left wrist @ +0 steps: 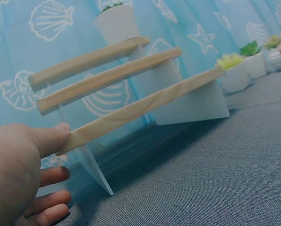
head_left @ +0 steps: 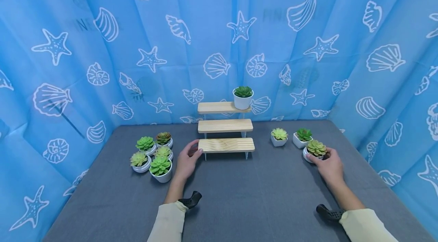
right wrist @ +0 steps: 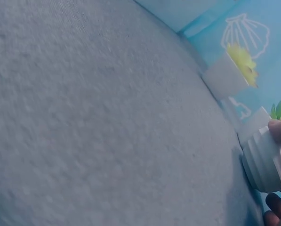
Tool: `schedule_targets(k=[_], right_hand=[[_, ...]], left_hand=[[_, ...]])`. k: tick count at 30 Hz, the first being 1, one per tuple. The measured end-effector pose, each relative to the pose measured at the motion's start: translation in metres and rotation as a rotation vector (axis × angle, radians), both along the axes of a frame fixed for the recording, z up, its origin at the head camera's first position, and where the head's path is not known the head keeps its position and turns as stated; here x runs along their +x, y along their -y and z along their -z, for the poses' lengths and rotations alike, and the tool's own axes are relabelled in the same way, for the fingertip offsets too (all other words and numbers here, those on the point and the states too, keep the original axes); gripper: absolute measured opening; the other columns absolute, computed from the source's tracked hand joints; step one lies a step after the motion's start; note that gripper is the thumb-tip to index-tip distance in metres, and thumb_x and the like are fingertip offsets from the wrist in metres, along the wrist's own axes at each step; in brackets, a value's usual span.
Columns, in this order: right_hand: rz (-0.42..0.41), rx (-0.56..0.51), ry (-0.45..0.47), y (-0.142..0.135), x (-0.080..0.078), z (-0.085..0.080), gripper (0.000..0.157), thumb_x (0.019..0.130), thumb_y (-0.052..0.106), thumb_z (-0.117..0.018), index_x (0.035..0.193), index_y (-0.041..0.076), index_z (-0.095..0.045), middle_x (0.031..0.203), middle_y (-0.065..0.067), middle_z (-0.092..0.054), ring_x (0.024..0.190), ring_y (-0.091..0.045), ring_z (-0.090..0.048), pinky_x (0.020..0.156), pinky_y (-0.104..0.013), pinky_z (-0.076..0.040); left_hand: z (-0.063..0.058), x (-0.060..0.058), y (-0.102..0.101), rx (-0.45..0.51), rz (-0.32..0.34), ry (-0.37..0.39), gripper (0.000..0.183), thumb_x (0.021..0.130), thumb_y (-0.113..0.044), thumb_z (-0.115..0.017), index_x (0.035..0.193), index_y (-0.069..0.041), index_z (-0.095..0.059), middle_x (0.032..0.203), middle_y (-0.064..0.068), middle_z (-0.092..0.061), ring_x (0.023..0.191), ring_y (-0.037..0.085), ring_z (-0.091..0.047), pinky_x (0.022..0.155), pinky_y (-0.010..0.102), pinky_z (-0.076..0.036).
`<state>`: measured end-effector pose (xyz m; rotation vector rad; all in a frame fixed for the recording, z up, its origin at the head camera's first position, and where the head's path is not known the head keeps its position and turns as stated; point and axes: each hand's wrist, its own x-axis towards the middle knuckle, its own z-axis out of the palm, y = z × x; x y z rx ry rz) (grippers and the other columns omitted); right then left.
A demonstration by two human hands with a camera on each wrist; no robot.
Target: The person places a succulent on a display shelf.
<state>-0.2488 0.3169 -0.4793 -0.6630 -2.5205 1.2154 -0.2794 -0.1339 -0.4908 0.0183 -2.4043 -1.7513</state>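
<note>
A three-step wooden display stand [head_left: 226, 145] on clear supports stands at the back middle of the table. My left hand [head_left: 186, 161] holds the left end of its lowest step, thumb at the front corner. In the left wrist view the other fingers [left wrist: 55, 175] hang below the board. On the top step's right end sits a green succulent in a white pot [head_left: 243, 99]. Off to the right, my right hand [head_left: 330, 166] grips a yellow-green succulent in a ribbed white pot [head_left: 315, 150]. The right wrist view cuts off most of this hand, showing the ribbed pot [right wrist: 265, 160] between thumb and fingers.
Two more potted succulents, one yellow-green [head_left: 279, 136] and one dark green [head_left: 302, 137], stand between the stand and my right hand. Several potted succulents [head_left: 161, 168] cluster left of my left hand. A blue shell-print curtain [head_left: 219, 44] surrounds the grey-covered table [head_left: 253, 196].
</note>
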Motion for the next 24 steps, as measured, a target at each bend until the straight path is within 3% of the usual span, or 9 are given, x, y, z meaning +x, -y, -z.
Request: schedule_targets(k=[11, 24], right_hand=[[-0.042, -0.051, 0.01, 0.015, 0.008, -0.005, 0.084, 0.086, 0.037, -0.072, 0.142, -0.011, -0.032, 0.138, -0.034, -0.04, 0.128, -0.045, -0.038, 0.103, -0.058, -0.032], [-0.114, -0.129, -0.05, 0.044, 0.02, -0.016, 0.081, 0.086, 0.032, -0.074, 0.142, -0.01, -0.032, 0.141, -0.033, -0.039, 0.131, -0.043, -0.037, 0.105, -0.055, -0.032]], left_hand=[[-0.001, -0.001, 0.001, 0.011, 0.007, 0.002, 0.045, 0.096, -0.025, -0.063, 0.139, -0.016, -0.054, 0.133, 0.008, -0.057, 0.121, 0.027, -0.054, 0.097, 0.048, -0.045], [0.0, -0.001, 0.002, 0.016, 0.012, -0.01, 0.044, 0.096, -0.025, -0.064, 0.138, -0.017, -0.055, 0.133, 0.009, -0.057, 0.12, 0.027, -0.054, 0.097, 0.047, -0.045]])
